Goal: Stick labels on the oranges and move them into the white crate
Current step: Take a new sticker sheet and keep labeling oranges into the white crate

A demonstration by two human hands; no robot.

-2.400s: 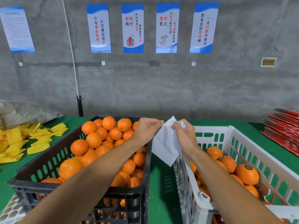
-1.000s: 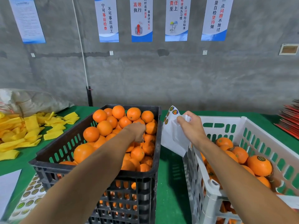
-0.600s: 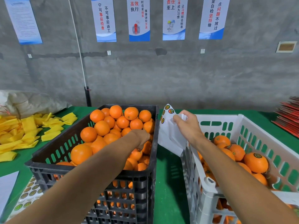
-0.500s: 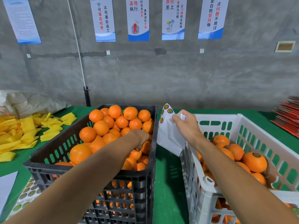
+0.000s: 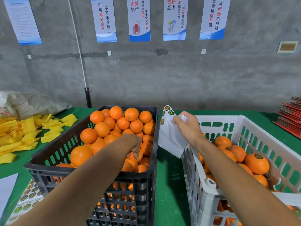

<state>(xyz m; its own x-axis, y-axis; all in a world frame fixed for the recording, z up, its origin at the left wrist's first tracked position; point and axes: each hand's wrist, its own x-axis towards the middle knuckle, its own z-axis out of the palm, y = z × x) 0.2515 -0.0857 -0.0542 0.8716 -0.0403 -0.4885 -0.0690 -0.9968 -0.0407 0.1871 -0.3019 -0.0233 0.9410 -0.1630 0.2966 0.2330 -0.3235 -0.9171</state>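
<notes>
A black crate (image 5: 147, 176) at centre left is heaped with unlabelled oranges (image 5: 102, 129). My left hand (image 5: 132, 143) reaches down into its right side, fingers curled onto a small orange (image 5: 138, 157) among the pile. My right hand (image 5: 189, 128) holds up a white label sheet (image 5: 169, 136) between the two crates; a few round stickers show at its top corner. The white crate (image 5: 241, 121) on the right holds several oranges, one with a dark round label (image 5: 257, 163).
Yellow foam sleeves (image 5: 24, 136) lie in a heap at the left, with a grey sack (image 5: 29, 103) behind them. Another sticker sheet (image 5: 27, 198) lies at the lower left on the green table (image 5: 169, 185). Red flat cartons (image 5: 291, 118) are stacked at the far right.
My left hand left the label sheet and went down into the black crate onto an orange. My right hand keeps the sheet raised, almost still.
</notes>
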